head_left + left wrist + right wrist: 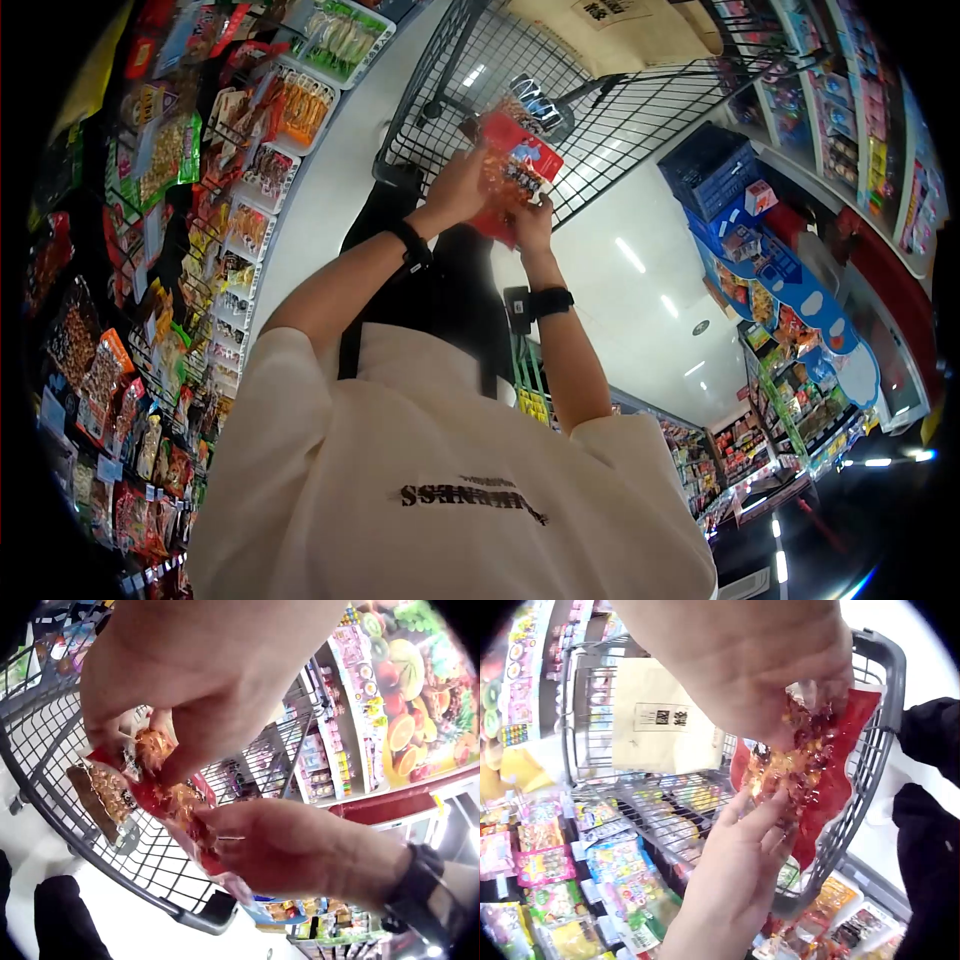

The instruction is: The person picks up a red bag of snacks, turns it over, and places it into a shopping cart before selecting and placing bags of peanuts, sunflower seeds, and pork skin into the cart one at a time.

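Both hands hold a red snack bag [522,165] with a clear window showing glossy reddish-brown pieces. My left hand [458,190] grips its left side, and in the right wrist view those fingers [761,814] lie against the window. On the opposite side, my right hand [533,222] pinches the lower edge; the left wrist view shows its thumb and fingers [232,832] on the crinkled packaging. The bag is above the near end of a dark wire shopping cart [640,105]. Below it in the cart lies a brown packet of nut-like pieces [109,793].
A tan paper bag [664,724] with dark printed characters stands in the cart. Shelves of packaged snacks [165,150] line the left side. To the right are a blue crate [708,170] and a blue display [815,300] with packets.
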`<state>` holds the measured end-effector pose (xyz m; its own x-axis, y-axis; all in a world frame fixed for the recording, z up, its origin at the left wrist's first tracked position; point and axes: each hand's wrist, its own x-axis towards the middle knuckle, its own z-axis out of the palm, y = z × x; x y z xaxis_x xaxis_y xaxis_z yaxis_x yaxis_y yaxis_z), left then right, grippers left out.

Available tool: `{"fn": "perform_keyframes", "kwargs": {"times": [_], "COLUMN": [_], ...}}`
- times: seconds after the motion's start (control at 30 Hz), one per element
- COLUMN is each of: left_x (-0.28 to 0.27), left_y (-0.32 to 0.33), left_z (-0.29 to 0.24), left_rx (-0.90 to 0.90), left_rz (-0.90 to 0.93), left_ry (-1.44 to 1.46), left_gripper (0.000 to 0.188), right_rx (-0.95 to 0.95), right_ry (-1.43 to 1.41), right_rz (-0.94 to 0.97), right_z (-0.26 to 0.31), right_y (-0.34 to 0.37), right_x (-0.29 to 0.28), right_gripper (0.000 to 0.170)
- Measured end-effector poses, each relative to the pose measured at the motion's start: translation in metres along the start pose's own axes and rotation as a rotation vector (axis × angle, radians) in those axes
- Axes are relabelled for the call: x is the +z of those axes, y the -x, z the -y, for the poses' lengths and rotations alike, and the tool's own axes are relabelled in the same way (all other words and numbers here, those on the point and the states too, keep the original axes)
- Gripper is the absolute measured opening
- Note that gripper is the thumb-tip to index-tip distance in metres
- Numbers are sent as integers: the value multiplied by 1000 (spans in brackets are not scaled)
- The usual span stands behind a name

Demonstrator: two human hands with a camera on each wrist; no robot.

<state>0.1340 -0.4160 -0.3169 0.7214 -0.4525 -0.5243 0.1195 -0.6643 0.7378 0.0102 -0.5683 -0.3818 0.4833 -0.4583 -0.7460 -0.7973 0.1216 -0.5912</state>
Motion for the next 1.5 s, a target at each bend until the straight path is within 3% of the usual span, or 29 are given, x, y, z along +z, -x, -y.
{"fn": "perform_keyframes", "kwargs": {"times": [0.1, 0.23, 0.3, 0.4, 0.43, 0.47, 0.5, 0.6, 0.7, 0.77, 0.8, 0.87, 0.93, 1.0, 1.07, 1.13, 1.27, 1.33, 1.4, 1.47, 1.5], "left_x": [28, 46, 53, 65, 64, 63, 59, 48, 37, 22, 6, -16, -33, -32, -46, -75, -53, -67, -66, -70, -57], "left_y": [-23, -44, -53, -44, -44, -43, -44, -35, -17, -13, -7, 3, 12, 17, 33, 59, 67, 77, 76, 85, 83], "left_z": [23, 32, 38, 53, 54, 53, 53, 66, 97, 97, 101, 102, 105, 127, 118, 83, 119, 107, 107, 110, 126], "left_rx": [64, 99, 168, 253, 181, 74, -31, -60, 206, 208, 195, 211, 243, 342, 444, 467, 603, 598, 377, 274, 305], "left_rz": [-134, -175, -195, -129, 98, 272, 441, 593, 300, 280, 269, 201, 179, 97, 44, 85, -147, -101, 110, 9, -37], "left_ry": [-55, -80, -203, -580, -669, -577, -482, -475, -399, -467, -519, -588, -523, -488, -515, -667, -638, -595, -709, -618, -680], "left_gripper": [62, 57, 51, 49, 42, 37, 32, 27, 23, 24, 25, 25, 25, 20, 16, 20, 27, 25, 34, 42, 47], "right_rx": [-9, -6, -224, -392, -366, -344, -196, -112, -107, -229, -76, -116, -283, -258, -156, -196, -255, -315, -486, -364, -361], "right_ry": [232, 409, 524, 777, 777, 775, 819, 830, 794, 837, 886, 803, 832, 894, 906, 943, 889, 834, 959, 910, 949], "right_rz": [-122, -158, -120, 247, 410, 569, 636, 744, 714, 654, 775, 691, 616, 555, 541, 461, 401, 393, 394, 398, 405], "right_z": [11, 11, 6, 3, 8, 15, 9, 8, 28, 11, 29, 25, -11, -1, 15, 5, -12, -53, -80, -71, -66], "right_y": [-14, -36, -41, -27, -23, -20, -19, -14, 8, 12, 13, 22, 11, 22, 38, 40, 45, 34, 20, 23, 26], "right_x": [11, 23, 31, 14, 8, 4, 0, -12, -17, -21, -21, -19, -20, -15, -7, -3, 0, -14, -26, -22, -21], "right_gripper": [87, 85, 83, 55, 45, 37, 37, 39, 39, 48, 49, 53, 52, 48, 46, 52, 51, 61, 63, 66, 66]}}
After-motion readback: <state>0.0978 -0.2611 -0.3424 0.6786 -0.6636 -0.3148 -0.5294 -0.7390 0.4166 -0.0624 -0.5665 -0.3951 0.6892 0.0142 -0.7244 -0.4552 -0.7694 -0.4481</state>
